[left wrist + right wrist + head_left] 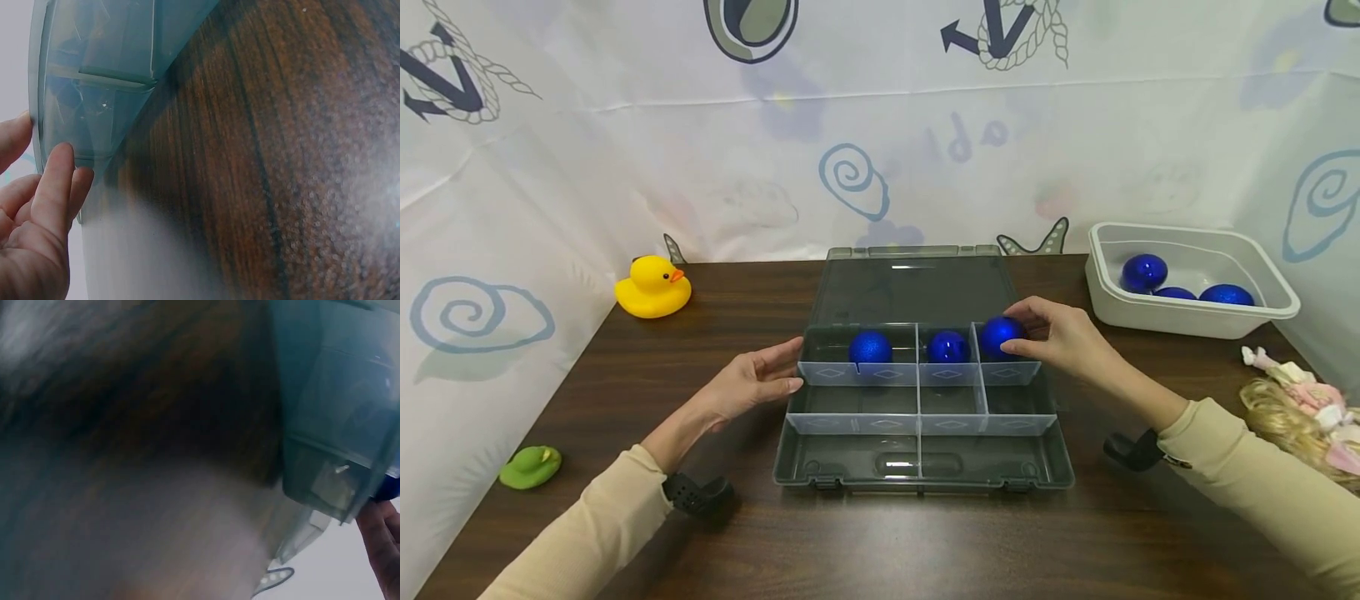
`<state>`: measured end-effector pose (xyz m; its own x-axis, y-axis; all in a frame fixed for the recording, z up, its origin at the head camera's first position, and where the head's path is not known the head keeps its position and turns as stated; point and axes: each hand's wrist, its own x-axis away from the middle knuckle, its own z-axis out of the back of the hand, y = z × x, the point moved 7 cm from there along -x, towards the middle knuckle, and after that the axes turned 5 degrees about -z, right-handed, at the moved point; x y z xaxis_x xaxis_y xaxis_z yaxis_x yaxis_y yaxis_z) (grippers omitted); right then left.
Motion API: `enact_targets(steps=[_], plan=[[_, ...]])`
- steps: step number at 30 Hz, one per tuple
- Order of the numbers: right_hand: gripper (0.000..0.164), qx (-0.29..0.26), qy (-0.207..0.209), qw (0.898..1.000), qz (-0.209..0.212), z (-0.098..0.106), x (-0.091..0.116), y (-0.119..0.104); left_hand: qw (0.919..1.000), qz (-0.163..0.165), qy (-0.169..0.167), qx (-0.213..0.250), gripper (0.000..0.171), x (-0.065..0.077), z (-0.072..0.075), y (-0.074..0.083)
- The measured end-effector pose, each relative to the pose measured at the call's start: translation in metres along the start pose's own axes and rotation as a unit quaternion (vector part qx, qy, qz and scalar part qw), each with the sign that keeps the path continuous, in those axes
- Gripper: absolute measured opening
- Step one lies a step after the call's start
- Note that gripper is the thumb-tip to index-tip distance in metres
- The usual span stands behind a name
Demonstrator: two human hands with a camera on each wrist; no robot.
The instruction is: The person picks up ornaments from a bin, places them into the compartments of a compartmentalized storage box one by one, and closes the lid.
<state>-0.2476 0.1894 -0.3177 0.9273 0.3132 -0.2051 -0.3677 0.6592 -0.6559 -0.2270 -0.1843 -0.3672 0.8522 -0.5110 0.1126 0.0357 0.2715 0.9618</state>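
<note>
At the far-right compartment of the divided box [842,457], the right hand [1066,336] is pinching a blue ball [997,335], apparently controlling its roll; the left hand [747,383], fingers loosely extended, is touching the left wall, perhaps for steadiness; a divider [918,350] is keeping two balls [870,347] apart.

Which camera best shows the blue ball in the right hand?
The head view: the right hand holds the blue ball mostly uncovered. The right wrist view catches only a sliver at the edge; in the left wrist view, I can't make it out.
</note>
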Motion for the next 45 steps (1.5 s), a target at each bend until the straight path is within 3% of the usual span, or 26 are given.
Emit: enact_targets(steps=[3,8,13,18,22,24,28,30,42,45], plan=[[0.035,0.031,0.023,0.999,0.03,-0.003,0.001,-0.003,1.0,-0.001,0.001,-0.002,0.075,0.0,0.0,0.0],[0.038,0.062,0.046,0.996,0.045,-0.005,0.001,-0.003,0.9999,0.001,0.001,-0.01,0.075,0.001,0.0,0.0],[0.04,0.031,0.075,0.996,0.038,0.003,-0.001,0.002,0.9999,0.0,0.0,-0.016,0.075,0.001,0.0,-0.001],[0.031,-0.043,0.164,0.986,0.003,0.043,-0.009,0.025,0.9999,-0.002,0.001,-0.011,0.075,0.0,0.0,0.0],[0.032,-0.073,0.237,0.966,-0.075,0.09,-0.014,0.065,1.0,-0.003,0.001,-0.009,0.075,0.0,0.0,0.001],[0.026,-0.084,0.25,0.957,-0.124,0.109,-0.012,0.089,0.9999,0.0,0.001,-0.01,0.075,0.0,0.0,0.001],[0.01,-0.113,0.243,0.944,-0.19,0.136,-0.002,0.127,0.9999,0.004,0.001,-0.013,0.075,0.0,0.0,-0.001],[0.014,-0.125,0.238,0.942,-0.199,0.146,0.001,0.137,0.9999,0.005,0.001,-0.013,0.075,0.0,0.001,-0.001],[0.005,-0.048,0.179,0.949,-0.255,0.16,0.008,0.166,0.9999,0.0,-0.001,-0.01,0.076,0.002,-0.002,0.001],[0.034,-0.011,0.153,0.953,-0.261,0.159,0.006,0.165,0.9999,0.004,0.003,-0.012,0.075,0.002,-0.002,0.001]])
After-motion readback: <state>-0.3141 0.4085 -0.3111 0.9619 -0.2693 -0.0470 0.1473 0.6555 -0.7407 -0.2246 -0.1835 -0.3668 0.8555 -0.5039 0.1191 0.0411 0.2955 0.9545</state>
